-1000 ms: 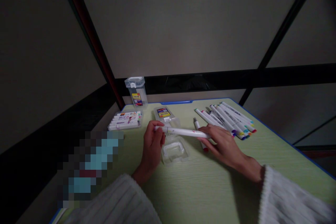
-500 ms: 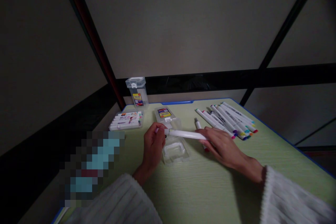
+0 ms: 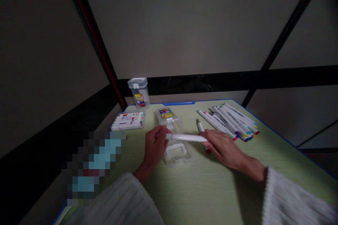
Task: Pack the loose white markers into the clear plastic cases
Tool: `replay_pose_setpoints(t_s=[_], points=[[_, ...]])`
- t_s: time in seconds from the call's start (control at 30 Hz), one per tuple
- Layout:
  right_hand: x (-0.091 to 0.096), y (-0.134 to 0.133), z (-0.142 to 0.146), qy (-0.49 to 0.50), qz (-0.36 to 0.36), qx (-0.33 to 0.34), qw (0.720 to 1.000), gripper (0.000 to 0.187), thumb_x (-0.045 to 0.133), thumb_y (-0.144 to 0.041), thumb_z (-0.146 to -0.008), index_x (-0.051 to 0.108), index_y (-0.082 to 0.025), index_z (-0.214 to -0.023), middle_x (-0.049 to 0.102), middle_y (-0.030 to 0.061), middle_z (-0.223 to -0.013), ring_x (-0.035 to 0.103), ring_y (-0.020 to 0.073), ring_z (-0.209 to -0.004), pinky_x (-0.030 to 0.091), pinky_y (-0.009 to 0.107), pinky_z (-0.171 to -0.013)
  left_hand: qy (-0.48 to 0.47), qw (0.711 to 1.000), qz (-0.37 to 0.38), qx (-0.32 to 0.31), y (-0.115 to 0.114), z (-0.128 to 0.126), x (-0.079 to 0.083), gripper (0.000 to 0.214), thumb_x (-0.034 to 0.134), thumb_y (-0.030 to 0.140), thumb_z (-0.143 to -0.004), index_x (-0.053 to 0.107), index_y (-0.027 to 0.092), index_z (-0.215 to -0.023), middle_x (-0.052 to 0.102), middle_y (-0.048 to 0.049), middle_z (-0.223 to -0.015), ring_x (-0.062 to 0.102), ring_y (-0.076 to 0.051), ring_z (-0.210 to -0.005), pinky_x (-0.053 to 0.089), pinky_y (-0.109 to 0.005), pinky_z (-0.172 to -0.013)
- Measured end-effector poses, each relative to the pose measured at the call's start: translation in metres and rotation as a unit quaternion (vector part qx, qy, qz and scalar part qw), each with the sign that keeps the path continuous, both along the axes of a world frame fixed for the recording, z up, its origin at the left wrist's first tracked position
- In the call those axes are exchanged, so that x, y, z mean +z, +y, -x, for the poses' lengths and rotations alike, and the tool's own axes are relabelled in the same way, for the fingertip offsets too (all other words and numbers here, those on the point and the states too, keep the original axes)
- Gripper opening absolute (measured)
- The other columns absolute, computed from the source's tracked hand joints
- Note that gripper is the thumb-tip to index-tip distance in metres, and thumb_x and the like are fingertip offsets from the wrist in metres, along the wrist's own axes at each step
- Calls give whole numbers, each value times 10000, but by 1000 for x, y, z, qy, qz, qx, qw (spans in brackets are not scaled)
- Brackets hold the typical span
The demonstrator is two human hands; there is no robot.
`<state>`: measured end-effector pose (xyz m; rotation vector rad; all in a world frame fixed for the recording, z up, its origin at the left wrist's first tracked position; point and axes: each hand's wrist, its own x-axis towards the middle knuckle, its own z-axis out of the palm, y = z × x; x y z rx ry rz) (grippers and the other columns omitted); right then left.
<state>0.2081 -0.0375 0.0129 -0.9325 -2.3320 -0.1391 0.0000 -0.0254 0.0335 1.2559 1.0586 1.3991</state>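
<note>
Between my two hands lies a white marker (image 3: 187, 137), held nearly level above the table. My left hand (image 3: 154, 145) is closed round its left end, and my right hand (image 3: 224, 148) grips the right end, hiding the tip there. Just below the marker sits a clear plastic box (image 3: 176, 124) on its back, its lid (image 3: 178, 153) hinged open toward me and a yellow label on its side. Another marker (image 3: 200, 126), showing a dark uncapped tip and a red end, rests on the table, partly behind my right hand.
Several white markers with coloured ends (image 3: 232, 123) lie in a pile at the right. A clear upright case (image 3: 139, 93) stands at the back left, and a flat pack of markers (image 3: 128, 121) lies in front of it. A pixelated patch covers the left table edge.
Both hands keep hold of the marker. Its left end has dipped slightly, and the left fingers have shifted a little along it to the right.
</note>
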Motion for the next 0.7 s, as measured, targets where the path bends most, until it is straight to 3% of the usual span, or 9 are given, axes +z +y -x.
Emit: replay_pose_setpoints(t_s=[0.37, 0.57, 0.7], points=[[3, -1, 2, 6, 2, 4, 1000, 315, 253, -336, -926, 496, -152, -844, 547, 36, -652, 504, 147, -576, 402, 264, -549, -9, 1000, 12, 16, 3, 0, -2, 368, 572, 471, -673, 510, 137, -531, 295, 102, -328, 225, -13, -263, 119, -145, -281], [1, 0, 2, -6, -40, -19, 999, 290, 282, -299, -923, 514, -126, -920, 551, 37, -652, 504, 150, -569, 395, 262, -534, -22, 1000, 4, 20, -1, -2, -1, 329, 556, 428, -700, 520, 139, -549, 303, 100, -338, 231, -18, -264, 144, -145, -281], [0, -1, 0, 1, -105, -27, 994, 262, 301, -248, -910, 526, -119, -952, 543, 30, -620, 468, 144, -526, 371, 265, -499, -29, 998, -12, 46, -1, -1, 0, 282, 544, 385, -715, 528, 142, -573, 326, 94, -356, 253, -21, -278, 167, -136, -283]])
